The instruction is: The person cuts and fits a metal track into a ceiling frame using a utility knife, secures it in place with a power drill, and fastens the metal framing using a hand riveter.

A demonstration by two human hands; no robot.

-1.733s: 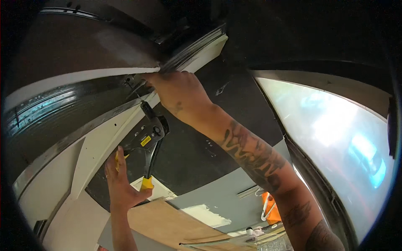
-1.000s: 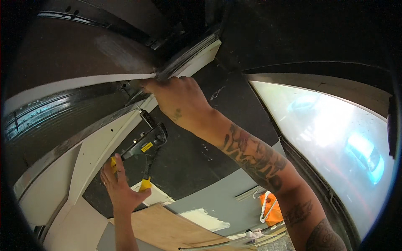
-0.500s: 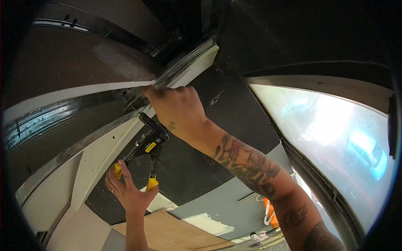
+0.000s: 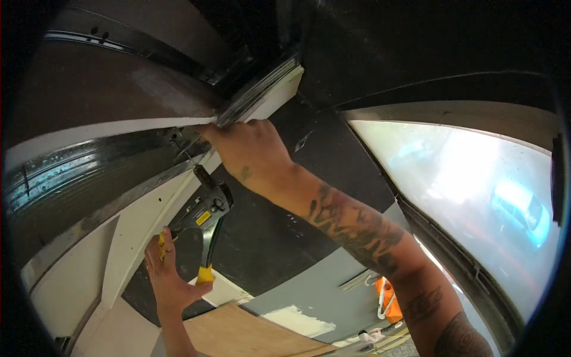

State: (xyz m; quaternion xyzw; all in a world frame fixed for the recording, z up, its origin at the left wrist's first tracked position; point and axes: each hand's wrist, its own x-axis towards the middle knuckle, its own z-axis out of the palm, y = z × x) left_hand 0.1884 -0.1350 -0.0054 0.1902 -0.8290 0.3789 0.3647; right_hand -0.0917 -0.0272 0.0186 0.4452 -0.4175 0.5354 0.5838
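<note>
In my left hand [image 4: 168, 279] is a black hand riveter [image 4: 211, 205] with yellow grips, its two handles spread apart. My fingers wrap round the left grip and my thumb lies by the right one. A thin pin sticks up from its nose towards the dark metal channel [image 4: 83, 175]. Above it, my right hand [image 4: 253, 149] is closed at the end of a light-edged trim strip [image 4: 276, 95]. The fingertips are hidden behind the strip and its edge, so what they hold cannot be made out.
A dark panel [image 4: 279, 226] stands behind my hands, with a white curved frame [image 4: 134, 238] at its left. To the right is a bright translucent window [image 4: 458, 166]. Lower down are a brown board [image 4: 256, 330] and an orange object [image 4: 389, 297].
My left hand and the riveter have moved slightly down and left, with the nose turned a little. The riveter's handles look wider apart. My right hand stays nearly in place.
</note>
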